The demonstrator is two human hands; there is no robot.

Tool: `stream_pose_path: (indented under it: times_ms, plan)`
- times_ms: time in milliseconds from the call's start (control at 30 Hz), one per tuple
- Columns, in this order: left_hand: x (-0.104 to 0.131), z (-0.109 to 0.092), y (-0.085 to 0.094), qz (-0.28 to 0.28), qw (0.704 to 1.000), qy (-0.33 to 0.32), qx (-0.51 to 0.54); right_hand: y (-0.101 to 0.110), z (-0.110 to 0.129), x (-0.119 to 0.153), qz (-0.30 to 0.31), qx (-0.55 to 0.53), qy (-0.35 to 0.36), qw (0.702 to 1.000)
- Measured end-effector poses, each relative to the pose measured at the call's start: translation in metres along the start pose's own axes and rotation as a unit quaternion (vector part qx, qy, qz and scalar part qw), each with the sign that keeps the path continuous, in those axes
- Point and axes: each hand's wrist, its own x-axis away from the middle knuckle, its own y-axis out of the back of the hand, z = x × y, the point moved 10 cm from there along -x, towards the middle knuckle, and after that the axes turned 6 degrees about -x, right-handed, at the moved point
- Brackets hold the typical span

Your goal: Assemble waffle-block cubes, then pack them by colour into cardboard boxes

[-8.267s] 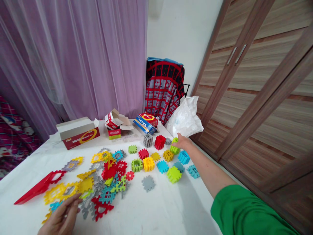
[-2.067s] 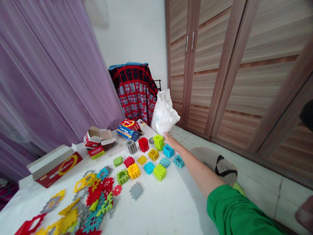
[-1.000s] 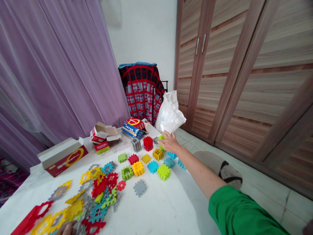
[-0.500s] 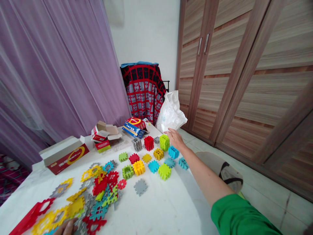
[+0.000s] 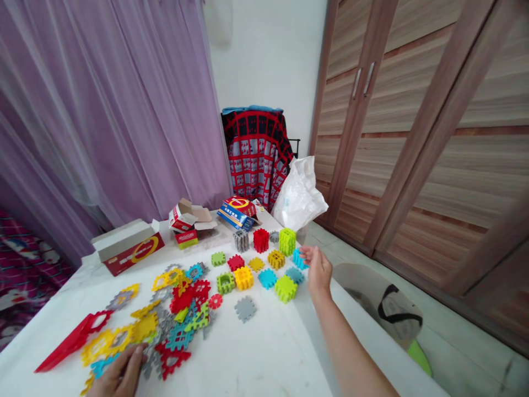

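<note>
On the right side of the white table [image 5: 264, 358], the right hand [image 5: 319, 271] reaches to the blue stack [image 5: 297, 260], its thumb and fingers half bent, their tips overlapping the stack's right edge from this view; I can't tell whether they grip it or only rest beside it. The loose bend would suit squaring or steadying an edge. At the near left, the left hand [image 5: 118, 377] lies low at the edge of the mixed pile [image 5: 184, 300], fingers curled and close to the thumb, just beside the gray pieces [image 5: 154, 361]; whether anything is pinched there is hidden. The toothed pieces right of the pile sit in small groups of 1 color each, seemingly so like stays with like: the lime stack [image 5: 287, 241], red stack [image 5: 260, 240] and gray stack [image 5: 241, 241] stand upright at the far side, with the yellow stack [image 5: 276, 259] nearer. Apart from them, 1 gray piece [image 5: 245, 309] lies flat. The open cartons [image 5: 134, 256] line the far left edge, perhaps to leave working space; the white bag [image 5: 300, 198] sits beyond the stacks.
</note>
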Motion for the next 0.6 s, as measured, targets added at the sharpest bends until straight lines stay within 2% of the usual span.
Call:
stream_pose_path:
  times_ms: [67,133,300,467,600]
  plan:
    - [0.009,-0.017,0.003,0.026,1.0,0.014,-0.004,-0.011,0.006,0.019,0.025,0.003,0.001,1.0]
    - [0.016,-0.034,0.01,0.025,1.0,0.005,0.007,-0.026,0.013,0.038,0.062,0.007,0.007,0.998]
    - [0.026,-0.054,0.014,0.034,0.999,-0.01,0.023,-0.079,0.025,0.1,0.207,0.03,0.043,0.977]
    - [0.031,-0.063,0.015,0.041,0.996,-0.022,0.071,-0.138,0.032,0.175,0.397,0.077,0.104,0.909]
    - [0.027,-0.068,0.022,-0.008,0.994,-0.044,0.1,-0.173,0.04,0.211,0.476,0.115,0.157,0.858]
